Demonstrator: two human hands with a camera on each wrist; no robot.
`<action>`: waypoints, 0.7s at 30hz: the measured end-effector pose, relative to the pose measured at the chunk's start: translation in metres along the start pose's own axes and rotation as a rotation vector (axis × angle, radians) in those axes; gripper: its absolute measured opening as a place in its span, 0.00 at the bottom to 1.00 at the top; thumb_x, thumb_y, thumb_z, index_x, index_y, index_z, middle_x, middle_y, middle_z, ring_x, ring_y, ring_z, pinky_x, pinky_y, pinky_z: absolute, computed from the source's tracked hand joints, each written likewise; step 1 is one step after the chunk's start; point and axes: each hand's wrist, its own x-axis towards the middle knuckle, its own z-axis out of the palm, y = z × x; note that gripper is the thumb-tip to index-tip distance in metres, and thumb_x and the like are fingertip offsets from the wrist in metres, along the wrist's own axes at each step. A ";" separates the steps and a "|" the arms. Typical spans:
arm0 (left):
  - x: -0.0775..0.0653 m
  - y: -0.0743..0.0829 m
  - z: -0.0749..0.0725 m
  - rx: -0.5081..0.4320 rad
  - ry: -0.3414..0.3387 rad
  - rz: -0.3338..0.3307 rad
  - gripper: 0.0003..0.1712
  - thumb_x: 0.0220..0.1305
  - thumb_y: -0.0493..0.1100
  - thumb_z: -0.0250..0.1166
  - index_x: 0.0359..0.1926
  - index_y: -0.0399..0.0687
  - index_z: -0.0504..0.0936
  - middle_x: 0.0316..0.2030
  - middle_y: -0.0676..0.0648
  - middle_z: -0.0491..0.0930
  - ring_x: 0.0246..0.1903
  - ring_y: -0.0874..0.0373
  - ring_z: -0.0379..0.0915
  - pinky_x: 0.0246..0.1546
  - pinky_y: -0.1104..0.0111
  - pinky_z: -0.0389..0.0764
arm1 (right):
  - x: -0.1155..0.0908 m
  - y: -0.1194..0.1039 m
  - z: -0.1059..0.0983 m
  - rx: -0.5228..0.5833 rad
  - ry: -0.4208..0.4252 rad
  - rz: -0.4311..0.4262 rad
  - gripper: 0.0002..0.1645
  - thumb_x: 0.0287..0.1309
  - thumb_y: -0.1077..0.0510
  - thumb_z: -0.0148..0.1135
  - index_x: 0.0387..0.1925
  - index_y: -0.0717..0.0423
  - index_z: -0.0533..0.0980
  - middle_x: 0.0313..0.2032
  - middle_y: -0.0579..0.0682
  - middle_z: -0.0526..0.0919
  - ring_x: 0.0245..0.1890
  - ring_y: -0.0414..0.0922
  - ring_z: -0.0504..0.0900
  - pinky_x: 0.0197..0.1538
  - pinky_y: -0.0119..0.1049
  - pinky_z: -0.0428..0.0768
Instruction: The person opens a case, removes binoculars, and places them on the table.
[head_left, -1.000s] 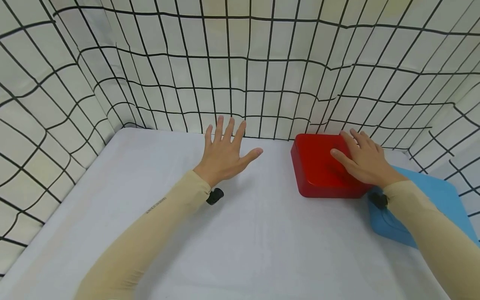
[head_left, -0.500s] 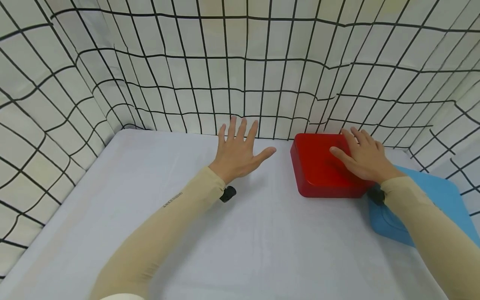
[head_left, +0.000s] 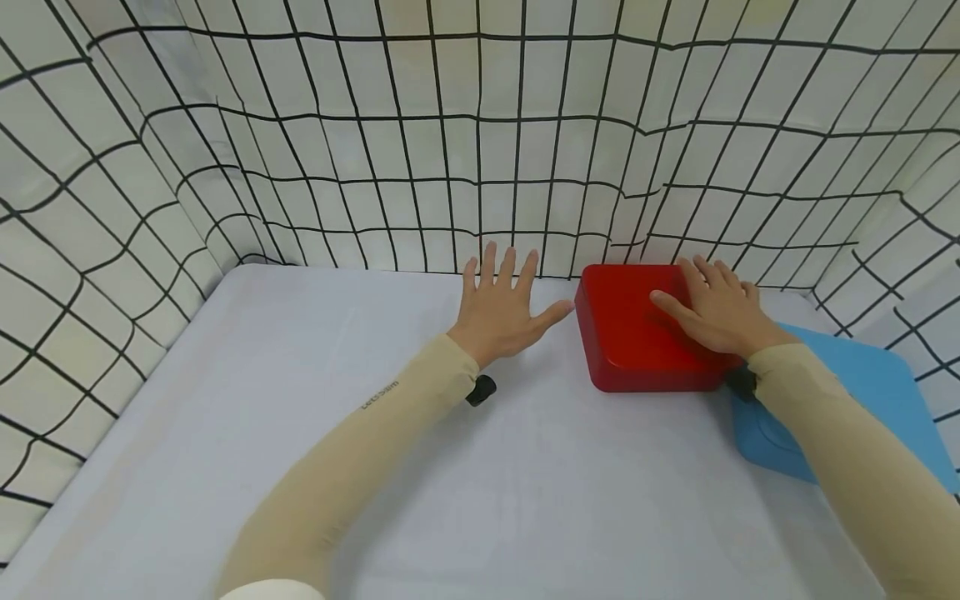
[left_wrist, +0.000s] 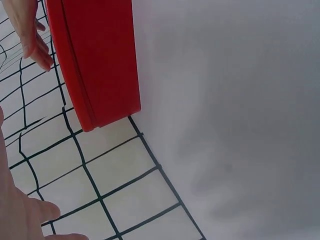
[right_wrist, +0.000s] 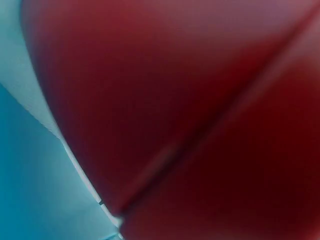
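Observation:
A red box (head_left: 626, 329) with rounded corners lies flat against the back net. My right hand (head_left: 722, 310) rests over the right part of its top with fingers extended toward the far edge. To the left of the box, my left hand (head_left: 498, 318) is held above the white surface, fingers spread and thumb tip right at the box's left side. A seam runs along the red box (left_wrist: 102, 60) in the left wrist view, where the right hand (left_wrist: 31, 35) appears beyond it. The red box (right_wrist: 150, 100) fills most of the right wrist view, dark and blurred.
A blue box (head_left: 873, 387) lies to the right, partly under my right forearm. Black netting (head_left: 517, 150) over white walls encloses the back and both sides. A white sheet (head_left: 225, 400) covers the surface. Small black wrist cameras (head_left: 481, 390) sit under the cuffs.
My left hand has moved right, from well apart to beside the red box. My right hand stays on the box, which has hardly shifted; the whole view has turned slightly.

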 end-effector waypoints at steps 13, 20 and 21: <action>0.014 0.032 0.020 0.034 -0.041 0.018 0.55 0.68 0.82 0.35 0.84 0.54 0.47 0.83 0.42 0.51 0.84 0.38 0.34 0.82 0.42 0.40 | 0.002 0.004 0.007 -0.011 0.006 0.057 0.69 0.63 0.16 0.34 0.81 0.64 0.36 0.77 0.77 0.45 0.76 0.79 0.43 0.72 0.81 0.40; 0.018 0.045 0.029 0.036 -0.046 0.027 0.57 0.67 0.82 0.36 0.81 0.48 0.54 0.79 0.42 0.59 0.82 0.38 0.42 0.81 0.43 0.44 | 0.003 0.010 0.008 -0.030 0.082 0.103 0.68 0.64 0.16 0.33 0.80 0.68 0.42 0.72 0.79 0.55 0.72 0.78 0.52 0.68 0.80 0.53; 0.018 0.047 0.030 0.039 -0.045 0.027 0.57 0.67 0.82 0.36 0.81 0.48 0.55 0.79 0.43 0.60 0.82 0.38 0.43 0.81 0.43 0.44 | 0.004 0.010 0.008 -0.019 0.071 0.107 0.68 0.65 0.17 0.33 0.80 0.68 0.41 0.72 0.79 0.55 0.72 0.79 0.51 0.68 0.81 0.53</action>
